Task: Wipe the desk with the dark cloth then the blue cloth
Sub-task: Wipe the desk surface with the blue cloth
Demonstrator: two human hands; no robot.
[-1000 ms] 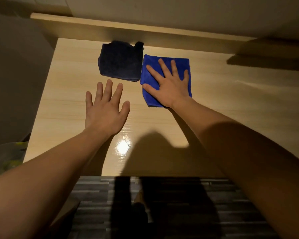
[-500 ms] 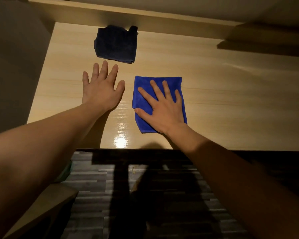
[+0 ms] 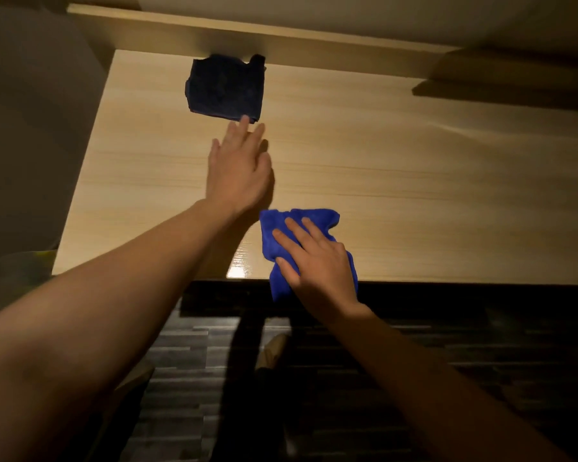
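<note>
A folded dark cloth (image 3: 226,88) lies at the back of the light wooden desk (image 3: 414,195), against the raised back ledge. My left hand (image 3: 237,168) lies flat and empty on the desk, its fingertips just touching the dark cloth's near edge. The blue cloth (image 3: 281,235) is bunched up at the desk's front edge, one corner hanging over it. My right hand (image 3: 317,261) presses down on the blue cloth with the fingers curled into its folds.
A raised wooden ledge (image 3: 314,45) runs along the back of the desk, with a shelf shadow (image 3: 501,91) at the right. A dark striped floor (image 3: 381,361) lies below the front edge. A grey surface (image 3: 30,128) borders the desk on the left.
My right hand has dragged the blue cloth from beside the dark cloth back to the desk's front edge, bunching it. My left hand has slid forward to the dark cloth's edge.
</note>
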